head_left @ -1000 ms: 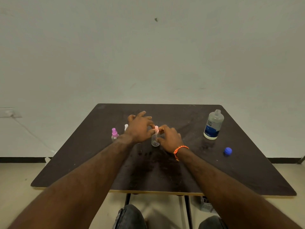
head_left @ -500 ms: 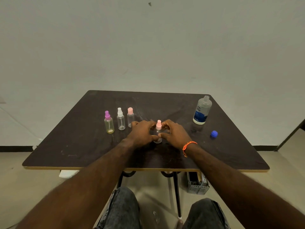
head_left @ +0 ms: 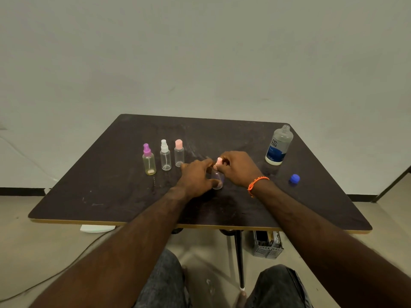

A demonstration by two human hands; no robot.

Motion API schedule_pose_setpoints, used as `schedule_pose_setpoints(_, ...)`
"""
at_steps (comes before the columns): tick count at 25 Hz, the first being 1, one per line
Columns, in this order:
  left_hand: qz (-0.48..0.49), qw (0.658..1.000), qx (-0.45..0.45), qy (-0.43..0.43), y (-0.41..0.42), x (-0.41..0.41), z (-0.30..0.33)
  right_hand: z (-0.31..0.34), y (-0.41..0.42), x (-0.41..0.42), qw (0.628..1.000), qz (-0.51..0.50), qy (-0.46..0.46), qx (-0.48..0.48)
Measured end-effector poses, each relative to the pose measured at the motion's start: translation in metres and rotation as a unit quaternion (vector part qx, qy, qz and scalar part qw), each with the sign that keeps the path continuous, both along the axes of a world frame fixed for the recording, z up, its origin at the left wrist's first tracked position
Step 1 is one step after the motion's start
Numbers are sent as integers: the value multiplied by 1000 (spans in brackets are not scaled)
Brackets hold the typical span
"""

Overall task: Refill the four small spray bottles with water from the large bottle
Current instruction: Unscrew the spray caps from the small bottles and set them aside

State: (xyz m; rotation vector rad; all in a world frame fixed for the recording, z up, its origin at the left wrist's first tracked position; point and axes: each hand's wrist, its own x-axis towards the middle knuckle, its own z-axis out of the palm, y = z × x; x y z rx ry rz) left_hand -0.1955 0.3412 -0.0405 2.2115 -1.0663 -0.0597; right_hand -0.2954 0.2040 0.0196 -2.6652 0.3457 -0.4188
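Pale wall rose behind the dark desk (head_left: 111,196). Near the desk's middle, the left hand (head_left: 195,178) gripped the clear body of a small spray bottle (head_left: 217,180), while the right hand (head_left: 236,168) pinched its pink cap (head_left: 219,161). Left of that bottle stood three more spray bottles (head_left: 165,157) in a row. Right of it stood the large bottle (head_left: 279,145), uncapped, with a blue cap (head_left: 294,178) lying nearer the desk's front.

Three capped small spray bottles (head_left: 165,157) upright in a row, fourth small bottle (head_left: 217,177) mid-table, uncapped large bottle (head_left: 279,145) far right
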Motion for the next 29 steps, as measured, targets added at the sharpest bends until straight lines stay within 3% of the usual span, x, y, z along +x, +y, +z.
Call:
schedule_pose_setpoints(5, -16, 998, -1, 59, -1, 10, -4, 14, -6, 0, 996, 62, 68, 22)
schedule_pose_setpoints(9, -32, 995, -22, 97, -1, 13, -10, 18, -6, 3, 999, 15, 46, -11)
schedule_pose_setpoints(12, -26, 995, -20, 97, -1, 11, -9, 20, -5, 7, 996, 33, 66, -46)
schedule_pose_setpoints(16, -25, 995, -18, 99, 0, 10, -7, 30, -5, 5, 990, 104, 99, 3)
schedule_pose_setpoints(21, -22, 996, -16, 87, 0, 10, -8, 21, -4, 7, 997, 15, 56, -44)
schedule_pose_setpoints(26, -24, 995, -13, 93, -2, 12, -10, 26, 2, 4, 991, 93, 96, -10)
schedule_pose_setpoints(29, -20, 996, -15, 84, -1, 11, -11, 24, 1, 3, 996, 47, 71, -9)
